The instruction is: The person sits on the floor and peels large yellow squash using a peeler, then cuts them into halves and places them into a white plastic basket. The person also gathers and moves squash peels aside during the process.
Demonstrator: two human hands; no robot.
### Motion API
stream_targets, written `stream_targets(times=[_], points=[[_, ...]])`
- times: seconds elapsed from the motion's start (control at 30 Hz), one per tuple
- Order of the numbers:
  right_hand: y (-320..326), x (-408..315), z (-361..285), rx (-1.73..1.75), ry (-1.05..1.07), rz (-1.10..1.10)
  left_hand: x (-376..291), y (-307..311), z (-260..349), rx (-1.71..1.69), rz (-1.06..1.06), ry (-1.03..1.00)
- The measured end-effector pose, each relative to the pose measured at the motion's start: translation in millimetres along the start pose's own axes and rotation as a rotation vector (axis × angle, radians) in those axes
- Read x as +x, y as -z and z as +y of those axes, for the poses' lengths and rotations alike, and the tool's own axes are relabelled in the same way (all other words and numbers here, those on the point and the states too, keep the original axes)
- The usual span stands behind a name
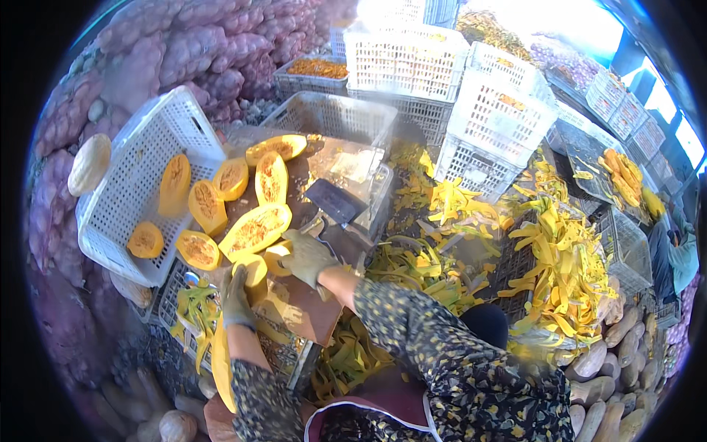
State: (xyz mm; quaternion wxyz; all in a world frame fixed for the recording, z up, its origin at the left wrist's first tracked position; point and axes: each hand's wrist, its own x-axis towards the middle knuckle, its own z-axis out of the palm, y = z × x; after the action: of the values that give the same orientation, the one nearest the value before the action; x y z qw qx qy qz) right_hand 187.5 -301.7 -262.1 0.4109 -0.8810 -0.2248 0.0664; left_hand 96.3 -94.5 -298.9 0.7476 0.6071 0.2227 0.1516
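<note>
My gloved left hand (236, 295) is closed around the near side of a peeled squash piece (254, 274) at the board's edge. My gloved right hand (309, 255) rests its fingers on another cut squash piece (276, 258) just beside it. Beyond them, several peeled squash halves (255, 232) lie with orange, seedy insides up on the wooden board (309, 309). Right of these lies a wide-bladed cleaver (336, 200). A tilted white plastic crate (132, 182) at the left holds several squash pieces. A long yellow squash piece or peel (221, 367) lies by my left wrist.
Yellow peelings (558, 259) heap over a crate at the right. Stacked white crates (406, 61) stand at the back. Net sacks (193, 55) line the left. Unpeeled squashes (596, 387) lie at lower right. Another person (682, 254) is at the far right edge.
</note>
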Motion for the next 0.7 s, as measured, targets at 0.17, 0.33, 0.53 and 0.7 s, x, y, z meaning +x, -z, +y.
stream_targets(times=[0.17,0.33,0.53,0.7], points=[[16,-133,18,1.350,-0.418,-0.100,-135,-16,-19,-0.692,-0.356,0.172],[1,-222,51,2.085,-0.933,-0.026,-191,-57,-44,-0.701,-0.446,0.518],[222,-63,-21,1.612,-0.125,0.287,-86,-257,169,-0.670,-0.737,0.221],[364,68,-55,1.105,-0.098,0.632,23,-298,256,-0.197,-0.528,-0.324]])
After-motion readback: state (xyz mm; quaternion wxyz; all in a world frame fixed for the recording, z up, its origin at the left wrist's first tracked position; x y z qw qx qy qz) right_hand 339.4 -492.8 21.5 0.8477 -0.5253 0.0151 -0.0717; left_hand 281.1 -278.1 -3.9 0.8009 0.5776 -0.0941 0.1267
